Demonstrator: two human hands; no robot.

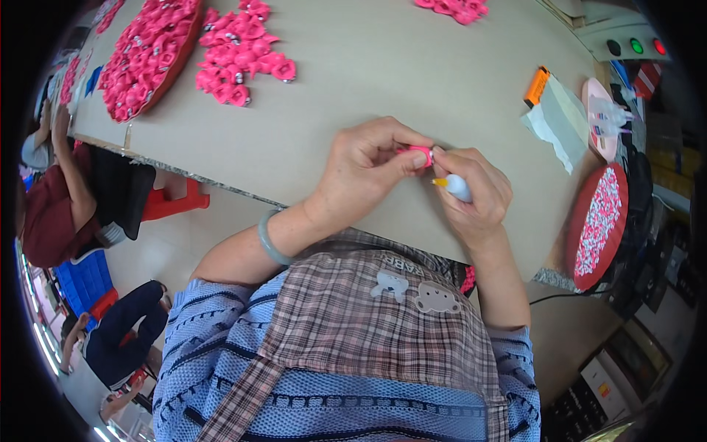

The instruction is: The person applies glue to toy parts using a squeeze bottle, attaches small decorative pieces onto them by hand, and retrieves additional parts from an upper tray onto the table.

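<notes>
A head-worn fisheye looks down over the table (pixel 353 74).

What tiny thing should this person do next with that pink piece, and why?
Perhaps press gently on the pink piece with the right hand: its fingers are at the piece's end, the left hand pinches the piece, and the white bottle has its yellow tip apart from it.

Small pink piece (pixel 425 151), partly hidden, yellow-tipped white tube (pixel 458 188), tilted, just beside.

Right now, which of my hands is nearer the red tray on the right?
Right: your right hand is left of the red tray; your left hand is farther left.
</notes>
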